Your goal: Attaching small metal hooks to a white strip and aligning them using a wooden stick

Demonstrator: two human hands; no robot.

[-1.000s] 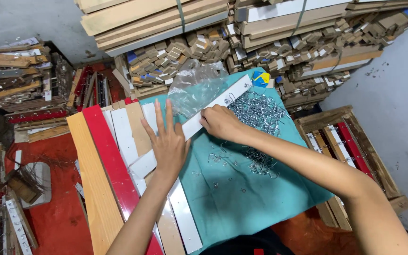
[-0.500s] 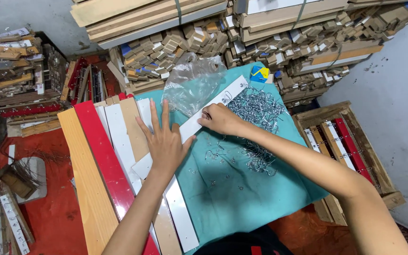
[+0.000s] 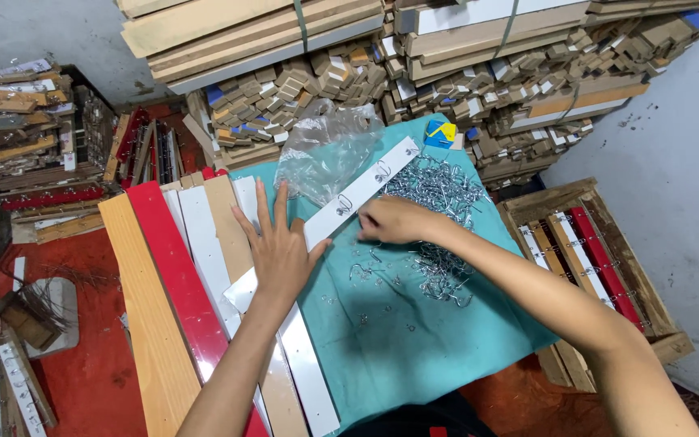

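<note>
The left hand [image 3: 278, 251] lies flat with its fingers spread, pressing down on a long white strip [image 3: 329, 222]. The strip lies slanted across a green cloth [image 3: 414, 340] on the desk. The right hand [image 3: 394, 220] rests on the strip near a metal hook [image 3: 343, 205], fingers curled; I cannot tell if it grips anything. A pile of hooks [image 3: 438, 194] sits just beside that hand. Red, white and wooden boards [image 3: 180, 275] lie beside the cloth.

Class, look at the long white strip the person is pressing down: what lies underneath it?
Under the white strip lie the teal cloth and coloured boards. The left hand covers part of it.
</note>
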